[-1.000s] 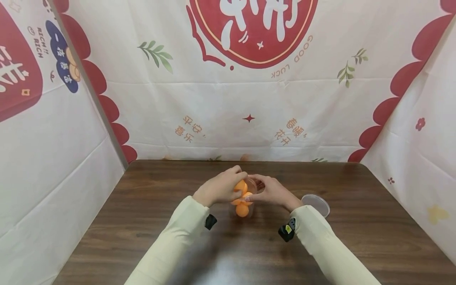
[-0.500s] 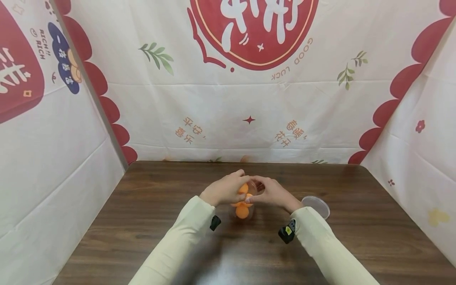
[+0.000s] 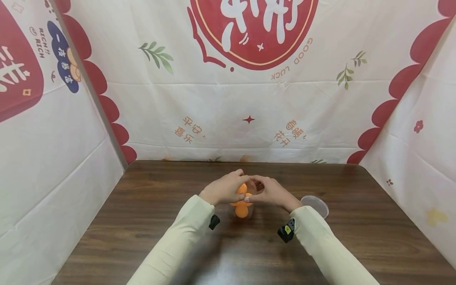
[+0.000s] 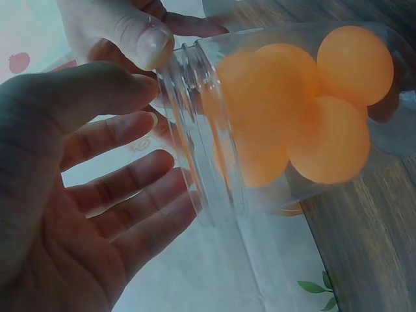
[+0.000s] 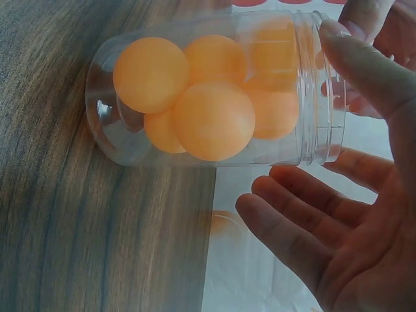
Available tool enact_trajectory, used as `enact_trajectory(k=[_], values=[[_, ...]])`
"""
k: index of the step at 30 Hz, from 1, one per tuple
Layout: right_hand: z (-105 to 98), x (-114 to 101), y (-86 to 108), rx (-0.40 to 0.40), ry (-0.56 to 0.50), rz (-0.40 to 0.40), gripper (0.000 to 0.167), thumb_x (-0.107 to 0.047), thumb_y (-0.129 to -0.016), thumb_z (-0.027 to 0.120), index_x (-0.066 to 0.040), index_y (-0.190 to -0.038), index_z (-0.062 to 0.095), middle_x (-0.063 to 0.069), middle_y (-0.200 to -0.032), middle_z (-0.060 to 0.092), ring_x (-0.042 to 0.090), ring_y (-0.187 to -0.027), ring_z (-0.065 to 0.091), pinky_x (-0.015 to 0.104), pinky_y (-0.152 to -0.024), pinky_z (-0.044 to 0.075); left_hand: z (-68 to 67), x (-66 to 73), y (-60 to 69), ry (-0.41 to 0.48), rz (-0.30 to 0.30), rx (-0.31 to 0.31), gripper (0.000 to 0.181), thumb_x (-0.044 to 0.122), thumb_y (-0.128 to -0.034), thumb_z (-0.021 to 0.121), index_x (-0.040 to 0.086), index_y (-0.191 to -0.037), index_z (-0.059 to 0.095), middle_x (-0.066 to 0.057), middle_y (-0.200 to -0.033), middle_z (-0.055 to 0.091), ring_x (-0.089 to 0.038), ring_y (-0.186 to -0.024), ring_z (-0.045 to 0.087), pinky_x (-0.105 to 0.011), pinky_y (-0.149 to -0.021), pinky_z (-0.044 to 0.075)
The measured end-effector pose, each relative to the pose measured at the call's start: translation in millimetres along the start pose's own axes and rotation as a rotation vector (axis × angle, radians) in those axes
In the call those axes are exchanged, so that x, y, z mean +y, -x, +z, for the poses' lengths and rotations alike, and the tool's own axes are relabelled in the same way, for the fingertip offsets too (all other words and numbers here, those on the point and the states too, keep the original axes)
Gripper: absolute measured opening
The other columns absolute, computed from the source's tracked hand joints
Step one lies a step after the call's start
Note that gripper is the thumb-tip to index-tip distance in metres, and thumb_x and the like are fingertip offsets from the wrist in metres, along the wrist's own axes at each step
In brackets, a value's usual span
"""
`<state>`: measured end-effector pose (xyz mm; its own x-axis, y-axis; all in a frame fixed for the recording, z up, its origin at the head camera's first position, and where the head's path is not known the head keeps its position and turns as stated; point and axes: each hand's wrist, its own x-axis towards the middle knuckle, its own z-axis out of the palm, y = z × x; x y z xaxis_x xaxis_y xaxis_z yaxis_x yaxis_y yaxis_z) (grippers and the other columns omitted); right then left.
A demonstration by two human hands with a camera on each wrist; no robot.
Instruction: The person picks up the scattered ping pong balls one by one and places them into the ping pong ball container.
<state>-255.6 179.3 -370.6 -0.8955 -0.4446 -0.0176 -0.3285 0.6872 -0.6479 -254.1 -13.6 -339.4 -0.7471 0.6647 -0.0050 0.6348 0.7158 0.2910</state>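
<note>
A clear plastic jar (image 5: 279, 155) with a threaded, lidless mouth holds several orange ping-pong balls (image 4: 331, 140). In the head view it stands on the table between both hands. My right hand (image 3: 272, 192) grips the jar near its rim, thumb in front and other fingers spread around the far side. My left hand (image 3: 226, 188) is at the mouth from the left. In the left wrist view its thumb and fingertips lie close by the rim, with no ball between them. Whether those fingertips touch the rim is unclear. The hands partly cover the jar's top in the head view.
A round clear lid (image 3: 316, 206) lies on the brown wooden table (image 3: 142, 229), right of the jar, near my right forearm. Printed white cloth (image 3: 221, 103) hangs behind the table and along both sides.
My left hand has shifted slightly right over the jar's mouth since a second ago, when an orange ball showed at its fingers. My right hand, jar and lid are nearly unmoved.
</note>
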Motion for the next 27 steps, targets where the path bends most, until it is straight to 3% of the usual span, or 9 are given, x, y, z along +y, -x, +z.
enact_trajectory(k=[17,27], values=[[1.7,0.1,-0.5,-0.022,0.015,-0.003,0.078,-0.044,-0.077,0.077,-0.008,-0.139,0.047,0.014,-0.117,0.061,0.024,-0.102,0.058,0.04,-0.083,0.052,0.2,-2.5,2.3,0.021,0.0,0.001,0.043,0.024,-0.087,0.07,0.013,-0.127,0.059,-0.003,-0.101,0.05,-0.013,-0.081,0.051,-0.024,-0.068,0.045],[-1.4,-5.2,0.6,-0.015,0.011,0.027,0.077,-0.043,-0.075,0.079,-0.013,-0.139,0.048,0.012,-0.118,0.061,0.022,-0.102,0.058,0.038,-0.084,0.052,-1.6,-5.9,6.4,0.026,0.017,0.004,0.048,0.022,-0.0882,0.068,0.01,-0.133,0.054,-0.005,-0.107,0.052,-0.014,-0.078,0.052,-0.024,-0.067,0.046]])
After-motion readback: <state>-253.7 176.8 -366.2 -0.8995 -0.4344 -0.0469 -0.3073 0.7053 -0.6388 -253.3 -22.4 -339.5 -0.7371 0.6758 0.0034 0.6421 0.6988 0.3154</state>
